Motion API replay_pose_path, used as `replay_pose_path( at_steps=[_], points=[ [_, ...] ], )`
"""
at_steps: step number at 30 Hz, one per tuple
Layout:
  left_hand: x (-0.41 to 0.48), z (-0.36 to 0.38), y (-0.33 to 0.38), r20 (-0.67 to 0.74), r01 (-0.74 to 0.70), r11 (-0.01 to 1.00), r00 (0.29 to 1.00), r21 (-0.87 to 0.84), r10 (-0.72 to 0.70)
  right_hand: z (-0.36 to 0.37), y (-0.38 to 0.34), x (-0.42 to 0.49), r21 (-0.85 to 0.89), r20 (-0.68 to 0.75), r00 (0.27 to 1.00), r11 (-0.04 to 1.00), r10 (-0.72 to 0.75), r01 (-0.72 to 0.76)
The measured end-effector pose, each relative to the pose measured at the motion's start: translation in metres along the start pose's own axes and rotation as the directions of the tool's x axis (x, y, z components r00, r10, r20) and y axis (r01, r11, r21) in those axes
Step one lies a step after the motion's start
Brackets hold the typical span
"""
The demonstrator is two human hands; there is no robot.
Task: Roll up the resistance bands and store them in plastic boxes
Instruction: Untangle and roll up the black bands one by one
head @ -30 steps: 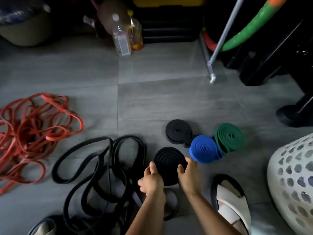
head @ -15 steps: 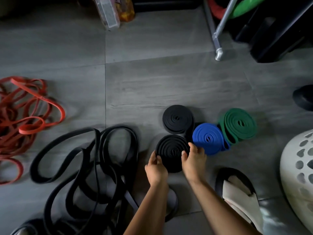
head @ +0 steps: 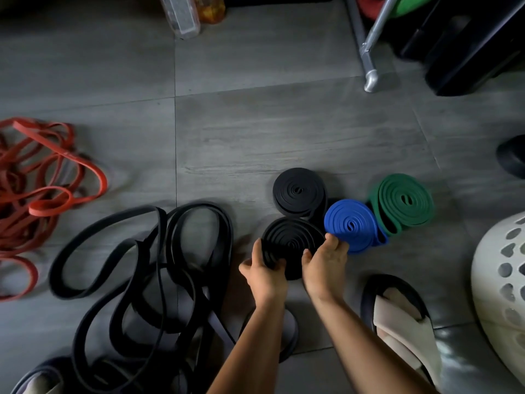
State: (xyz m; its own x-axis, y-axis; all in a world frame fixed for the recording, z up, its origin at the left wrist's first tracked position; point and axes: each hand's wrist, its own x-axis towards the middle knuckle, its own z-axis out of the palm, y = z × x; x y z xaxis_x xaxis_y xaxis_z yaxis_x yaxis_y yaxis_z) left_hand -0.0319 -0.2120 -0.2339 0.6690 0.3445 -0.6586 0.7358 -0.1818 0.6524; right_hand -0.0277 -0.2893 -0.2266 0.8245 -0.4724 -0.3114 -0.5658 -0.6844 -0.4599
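Gripped at its rim by the left hand (head: 265,275) and right hand (head: 324,268), the black roll (head: 292,241) may be unwound if released.

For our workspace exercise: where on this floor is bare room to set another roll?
Bare tile beyond the far black roll, up to the bottle and pole. Crowded: loose black bands left, blue roll and green roll right.

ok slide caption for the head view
Left hand and right hand grip a black roll beside a blue roll on the floor.

Matt rubber bands (head: 294,240), glossy tiles (head: 284,129)
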Motion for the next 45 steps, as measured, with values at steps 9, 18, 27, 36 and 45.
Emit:
replay_pose_path(
  at_steps=[9,18,27,36,45],
  points=[
    [-0.003,-0.006,-0.003,0.06,-0.073,0.996,0.996,0.046,0.071,-0.002,0.003,-0.003,-0.005,-0.037,0.999,1.0,0.028,-0.028],
    [-0.01,-0.049,-0.014,-0.11,-0.309,0.901,0.928,0.304,0.356,0.017,-0.022,-0.024,-0.034,-0.165,0.913,0.927,-0.373,0.373],
    [-0.011,-0.129,-0.066,0.022,-0.285,0.498,0.883,0.819,0.469,0.07,-0.055,-0.077,0.224,0.512,0.818,0.96,-0.263,0.169],
    [-0.029,-0.182,-0.091,-0.039,-0.27,0.739,0.928,0.618,0.371,0.078,-0.097,-0.094,0.421,0.546,0.837,0.875,-0.034,-0.239],
    [-0.068,-0.235,-0.056,0.277,-0.297,0.698,0.95,0.652,0.146,0.003,-0.128,-0.147,0.304,0.482,0.806,0.929,-0.342,0.213]
  ],
)
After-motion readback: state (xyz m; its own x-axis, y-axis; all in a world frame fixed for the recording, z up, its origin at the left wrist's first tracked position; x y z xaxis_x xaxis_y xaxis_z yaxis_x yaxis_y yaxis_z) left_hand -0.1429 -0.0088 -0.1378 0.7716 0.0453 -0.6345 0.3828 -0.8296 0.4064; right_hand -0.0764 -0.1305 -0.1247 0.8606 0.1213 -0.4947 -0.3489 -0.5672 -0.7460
